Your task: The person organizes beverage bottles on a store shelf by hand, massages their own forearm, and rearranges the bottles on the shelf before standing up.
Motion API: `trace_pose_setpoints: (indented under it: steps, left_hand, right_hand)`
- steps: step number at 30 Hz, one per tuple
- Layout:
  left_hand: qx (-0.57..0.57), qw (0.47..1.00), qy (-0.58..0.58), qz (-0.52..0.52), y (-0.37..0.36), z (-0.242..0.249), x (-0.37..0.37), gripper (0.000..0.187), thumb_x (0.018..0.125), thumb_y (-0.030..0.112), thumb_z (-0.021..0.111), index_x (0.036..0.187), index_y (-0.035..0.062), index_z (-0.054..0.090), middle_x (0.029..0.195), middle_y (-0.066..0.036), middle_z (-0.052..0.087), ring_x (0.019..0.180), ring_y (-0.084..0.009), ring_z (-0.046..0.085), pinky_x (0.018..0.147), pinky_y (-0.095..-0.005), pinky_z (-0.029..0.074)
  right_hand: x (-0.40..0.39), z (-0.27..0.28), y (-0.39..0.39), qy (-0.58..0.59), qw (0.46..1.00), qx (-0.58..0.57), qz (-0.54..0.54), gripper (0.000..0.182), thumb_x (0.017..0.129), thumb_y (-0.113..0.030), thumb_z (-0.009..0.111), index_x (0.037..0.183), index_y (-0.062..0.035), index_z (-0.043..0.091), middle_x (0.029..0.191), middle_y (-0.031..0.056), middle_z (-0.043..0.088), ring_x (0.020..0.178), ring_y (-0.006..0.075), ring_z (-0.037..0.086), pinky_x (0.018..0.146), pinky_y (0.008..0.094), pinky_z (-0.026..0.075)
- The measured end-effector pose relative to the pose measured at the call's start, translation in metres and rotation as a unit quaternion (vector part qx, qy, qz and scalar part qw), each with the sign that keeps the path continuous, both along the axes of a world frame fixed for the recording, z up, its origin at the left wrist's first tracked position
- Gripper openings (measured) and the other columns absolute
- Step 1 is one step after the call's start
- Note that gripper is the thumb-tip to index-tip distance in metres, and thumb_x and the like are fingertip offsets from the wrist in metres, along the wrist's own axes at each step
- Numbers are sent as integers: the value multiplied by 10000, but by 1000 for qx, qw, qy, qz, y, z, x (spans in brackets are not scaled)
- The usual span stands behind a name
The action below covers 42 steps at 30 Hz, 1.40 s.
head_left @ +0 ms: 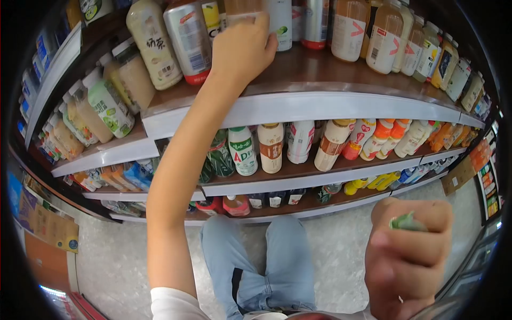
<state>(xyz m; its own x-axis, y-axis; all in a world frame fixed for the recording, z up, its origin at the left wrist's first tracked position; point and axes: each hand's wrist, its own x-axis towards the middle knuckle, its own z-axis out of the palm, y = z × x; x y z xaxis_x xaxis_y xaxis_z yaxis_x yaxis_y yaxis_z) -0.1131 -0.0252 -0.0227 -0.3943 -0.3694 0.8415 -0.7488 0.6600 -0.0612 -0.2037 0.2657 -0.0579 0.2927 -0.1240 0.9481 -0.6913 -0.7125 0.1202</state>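
Observation:
My left hand (pixel 242 48) reaches to the upper shelf, at a brownish bottle (pixel 242 7) that shows above its fingers. The hand's back faces me; its grip on the bottle is partly hidden. A silver and red bottle (pixel 188 40) stands just left of it, and a white bottle (pixel 281 24) with a green mark is at its right. At the lower right, close to the camera, my right hand (pixel 408 250) is closed in a fist around a small green and white item (pixel 408 221), which shows between its fingers.
The upper shelf's pale front edge (pixel 298 106) curves across the view. Below, a middle shelf holds an AD bottle (pixel 242 152) and several others. Lower shelves carry more drinks. A cardboard box (pixel 458 176) is at the right. My knees (pixel 288 240) are near the bottom shelf.

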Motion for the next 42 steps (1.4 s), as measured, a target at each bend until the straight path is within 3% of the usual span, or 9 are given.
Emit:
trace_pose_setpoints:
  steps: [5, 8, 16, 20, 22, 24, 30, 36, 42]
  left_hand:
    - [-20, 988, -69, -140, -18, -10, -3, 190, 785, 237, 672, 774, 58, 608, 628, -82, 623, 685, -279, 612, 614, -404, 497]
    - [7, 988, -63, -139, -16, -10, -2, 183, 766, 219, 690, 783, 56, 609, 622, -76, 609, 694, -275, 603, 611, -405, 490]
    - [115, 967, -67, -219, -4, -4, 0, 258, 755, 203, 704, 904, 13, 613, 794, -131, 632, 849, -304, 599, 748, -409, 508]
    - [97, 942, -63, -315, -14, -10, -1, 253, 767, 173, 713, 934, 0, 632, 836, -130, 646, 830, -289, 592, 747, -383, 482]
    - [145, 935, -86, -312, -14, -9, 1, 244, 785, 172, 700, 945, 0, 639, 856, -141, 658, 824, -285, 599, 746, -381, 486]
    - [170, 930, -101, -311, -14, -6, 1, 229, 799, 168, 689, 948, 0, 646, 867, -147, 668, 818, -283, 608, 743, -377, 492]
    - [205, 920, -68, -327, -14, -5, 6, 178, 815, 145, 676, 919, 1, 662, 845, -138, 677, 808, -287, 635, 730, -371, 508]
    - [154, 931, -35, -328, -10, -1, 14, 156, 806, 126, 670, 892, -4, 662, 825, -137, 676, 829, -299, 621, 751, -385, 497]
    - [82, 937, 42, -338, -10, 1, 18, 144, 783, 117, 672, 872, 6, 653, 826, -125, 672, 872, -314, 595, 786, -397, 473]
  right_hand:
    - [-11, 7, 4, 18, 999, 27, -12, 468, 967, -394, 469, 1398, -221, 404, 1064, 64, 649, 1024, 251, 559, 733, 403, 455]
    - [-30, -7, -64, 10, 956, -279, 94, 205, 962, -294, 424, 1131, -212, 505, 843, 64, 634, 590, 190, 528, 477, 317, 393]
    - [-74, 58, -165, -3, 976, -148, -161, 130, 779, -91, 613, 904, -54, 616, 780, 96, 641, 675, 269, 606, 571, 344, 489]
    - [-92, 88, -221, -32, 963, -45, -263, 210, 805, -205, 626, 941, -45, 626, 884, 144, 656, 885, 303, 619, 686, 415, 499]
    - [-106, 103, -260, 31, 946, -121, -298, 259, 847, -279, 614, 954, -43, 631, 796, 142, 655, 793, 313, 636, 650, 409, 499]
    - [-100, 128, -269, 117, 886, 78, -442, 540, 901, -368, 543, 1313, -24, 483, 1232, 261, 568, 1187, 378, 523, 998, 431, 413]
    - [-111, 164, -301, 148, 842, 256, -451, 415, 908, -336, 506, 1172, -35, 614, 1161, 195, 631, 1156, 349, 548, 978, 452, 428]
    - [-121, 169, -312, 159, 774, 248, -561, 416, 916, -380, 503, 1035, -28, 690, 1107, 199, 652, 1045, 351, 613, 912, 472, 474]
    - [-111, 160, -290, 158, 827, 167, -514, 388, 855, -365, 540, 906, -15, 699, 915, 219, 678, 898, 378, 645, 831, 457, 508]
